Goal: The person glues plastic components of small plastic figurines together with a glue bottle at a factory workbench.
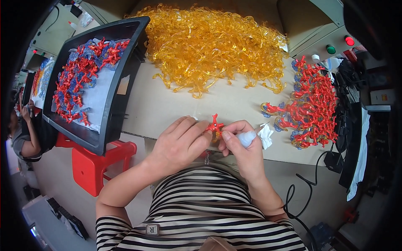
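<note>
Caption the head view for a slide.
Left hand holding a red figure, right hand a pale bottle, before a heap of yellow pieces.

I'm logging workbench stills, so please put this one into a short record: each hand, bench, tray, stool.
Left hand: holds a small red piece
Right hand: holds a pale bottle, thumb near that piece
Bench: amber plastic pile, far side; red-and-blue cluster, right; crumpled tissue beside the right hand
Tray: black, left, with red and blue pieces on a white sheet
Stool: red, left of the person
</note>
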`<state>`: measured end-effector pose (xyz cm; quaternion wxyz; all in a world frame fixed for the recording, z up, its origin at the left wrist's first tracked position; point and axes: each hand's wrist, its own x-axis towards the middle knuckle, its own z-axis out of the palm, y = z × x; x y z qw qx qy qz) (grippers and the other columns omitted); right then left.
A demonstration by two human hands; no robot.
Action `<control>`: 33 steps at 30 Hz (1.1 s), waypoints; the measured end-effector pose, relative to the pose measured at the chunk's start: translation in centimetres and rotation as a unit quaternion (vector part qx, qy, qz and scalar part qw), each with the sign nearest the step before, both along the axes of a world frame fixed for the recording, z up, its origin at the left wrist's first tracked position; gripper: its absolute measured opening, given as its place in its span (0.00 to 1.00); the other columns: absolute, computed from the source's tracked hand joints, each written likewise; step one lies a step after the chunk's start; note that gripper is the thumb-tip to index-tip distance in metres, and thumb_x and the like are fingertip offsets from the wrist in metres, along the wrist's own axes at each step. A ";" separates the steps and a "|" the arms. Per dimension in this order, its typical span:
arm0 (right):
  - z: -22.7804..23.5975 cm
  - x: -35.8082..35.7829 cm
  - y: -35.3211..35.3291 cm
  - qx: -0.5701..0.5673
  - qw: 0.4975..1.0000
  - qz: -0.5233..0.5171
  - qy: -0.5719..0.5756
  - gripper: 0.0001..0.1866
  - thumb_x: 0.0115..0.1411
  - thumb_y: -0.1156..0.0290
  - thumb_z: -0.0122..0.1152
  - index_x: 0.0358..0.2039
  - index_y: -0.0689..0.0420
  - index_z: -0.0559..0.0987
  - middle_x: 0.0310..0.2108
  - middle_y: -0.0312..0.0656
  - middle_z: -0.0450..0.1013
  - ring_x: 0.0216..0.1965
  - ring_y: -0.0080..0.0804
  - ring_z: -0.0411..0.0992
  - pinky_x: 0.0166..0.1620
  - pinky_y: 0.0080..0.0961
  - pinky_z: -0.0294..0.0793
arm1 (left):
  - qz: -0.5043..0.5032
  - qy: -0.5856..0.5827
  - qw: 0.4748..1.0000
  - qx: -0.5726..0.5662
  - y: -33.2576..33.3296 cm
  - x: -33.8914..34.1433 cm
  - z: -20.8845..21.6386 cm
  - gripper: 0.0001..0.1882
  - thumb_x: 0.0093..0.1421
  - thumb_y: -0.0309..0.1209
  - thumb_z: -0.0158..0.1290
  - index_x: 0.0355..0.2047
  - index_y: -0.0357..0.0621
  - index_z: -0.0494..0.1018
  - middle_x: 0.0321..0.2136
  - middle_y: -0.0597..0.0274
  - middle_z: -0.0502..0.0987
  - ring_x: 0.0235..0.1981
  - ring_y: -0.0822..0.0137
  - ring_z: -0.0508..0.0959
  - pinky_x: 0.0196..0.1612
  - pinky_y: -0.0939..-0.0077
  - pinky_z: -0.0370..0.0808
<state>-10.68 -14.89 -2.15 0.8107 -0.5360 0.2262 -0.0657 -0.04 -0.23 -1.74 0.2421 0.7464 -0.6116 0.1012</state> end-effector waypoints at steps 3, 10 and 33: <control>0.2 0.0 -0.1 -0.002 1.000 0.001 0.004 0.04 0.56 0.76 0.53 0.33 0.60 0.69 0.25 0.36 0.70 0.24 0.18 0.68 0.26 0.13 0.67 | 0.007 -0.015 1.000 0.001 -0.1 0.1 0.0 0.16 0.44 0.28 0.50 0.37 0.40 0.67 0.38 0.55 0.70 0.38 0.58 0.71 0.41 0.67 0.72; 0.3 0.0 -0.9 -0.036 0.999 -0.015 0.006 0.05 0.55 0.75 0.56 0.30 0.60 0.70 0.26 0.35 0.71 0.26 0.16 0.68 0.31 0.13 0.69 | 0.013 0.246 0.967 -0.056 -0.2 -0.2 0.4 0.26 0.46 0.19 0.54 0.47 0.39 0.63 0.44 0.55 0.67 0.41 0.56 0.70 0.44 0.65 0.71; 0.6 -0.7 -2.3 -0.075 0.993 0.091 -0.028 0.06 0.53 0.78 0.58 0.32 0.61 0.73 0.28 0.33 0.70 0.29 0.14 0.66 0.33 0.12 0.67 | 0.064 0.882 0.466 0.032 -0.2 1.0 0.6 0.11 0.56 0.29 0.53 0.37 0.41 0.65 0.35 0.62 0.74 0.37 0.73 0.75 0.41 0.73 0.75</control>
